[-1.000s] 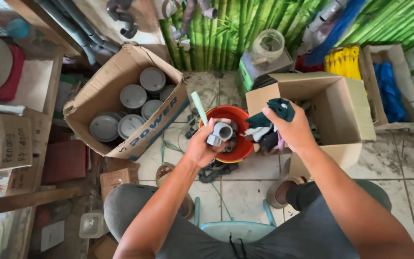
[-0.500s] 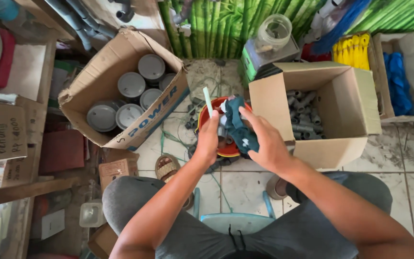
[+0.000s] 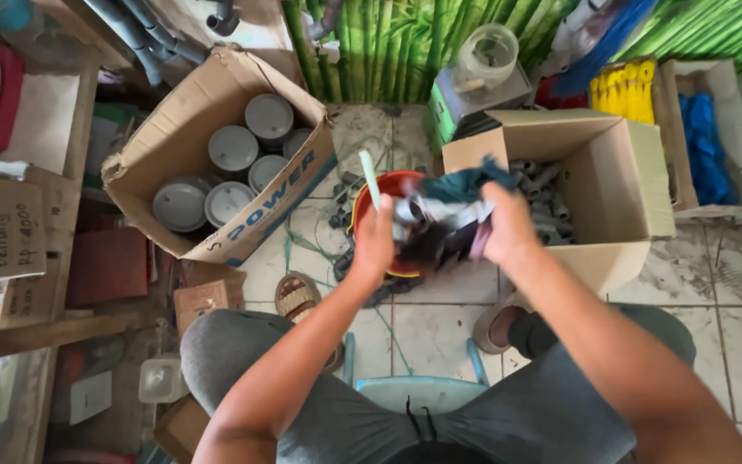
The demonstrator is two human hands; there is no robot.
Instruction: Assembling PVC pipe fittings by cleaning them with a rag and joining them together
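Observation:
My left hand [image 3: 377, 243] grips a small grey pipe fitting [image 3: 404, 209] above an orange bucket [image 3: 372, 198]. A pale green stick [image 3: 370, 178] rises beside that hand. My right hand [image 3: 508, 225] holds a dark teal and white rag [image 3: 454, 213] pressed against the fitting. Both hands meet in the middle of the view, over the bucket's rim. Motion blurs the rag and fitting, so details are unclear.
An open cardboard box [image 3: 624, 180] with grey pipe fittings stands at right. A tilted box [image 3: 216, 112] of round grey caps lies at left. A bamboo-print wall [image 3: 371, 43], yellow items [image 3: 624, 90], a blue bundle [image 3: 704, 146] and a light blue stool [image 3: 410, 391] surround me.
My right hand carried the rag from the right-hand box over to the fitting held by my left hand. Both hands now work together over the bucket.

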